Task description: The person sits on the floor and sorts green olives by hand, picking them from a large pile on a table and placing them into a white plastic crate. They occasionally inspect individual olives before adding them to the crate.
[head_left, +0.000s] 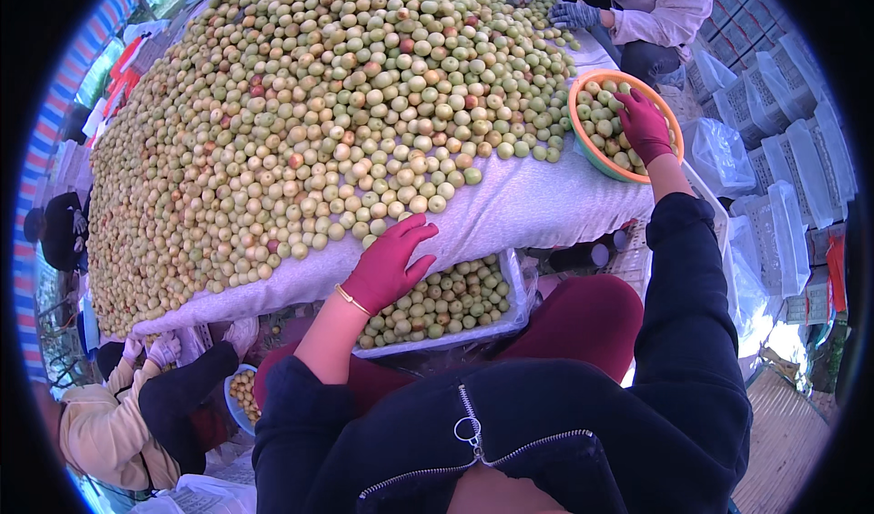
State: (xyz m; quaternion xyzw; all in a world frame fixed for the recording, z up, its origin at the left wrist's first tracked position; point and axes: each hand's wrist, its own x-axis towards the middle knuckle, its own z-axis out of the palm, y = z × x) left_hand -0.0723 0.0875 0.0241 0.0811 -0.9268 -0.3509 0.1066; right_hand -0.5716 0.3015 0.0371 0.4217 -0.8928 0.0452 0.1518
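Observation:
My left hand (392, 265), in a thin dark-red glove with a bangle at the wrist, hovers over the near edge of the padded table. Its fingers are spread, and no fruit shows in it. Just beyond lies a broad heap of small round green-yellow fruit (341, 104), some blushed red. My right hand (643, 123), gloved alike, reaches into an orange plastic basket (580, 131). Its fingers rest among the fruit (602, 114) there; whether they grip one is hidden. Below my left hand, a lined crate (515, 295) holds more of this fruit.
Across the table at upper right, a person in striped gloves (575, 15) works at the heap. Another person (116, 425) sits at lower left beside a blue basin (235, 411) of fruit. Lined plastic crates (771, 90) stack up on the right. White padding (505, 200) covers the table.

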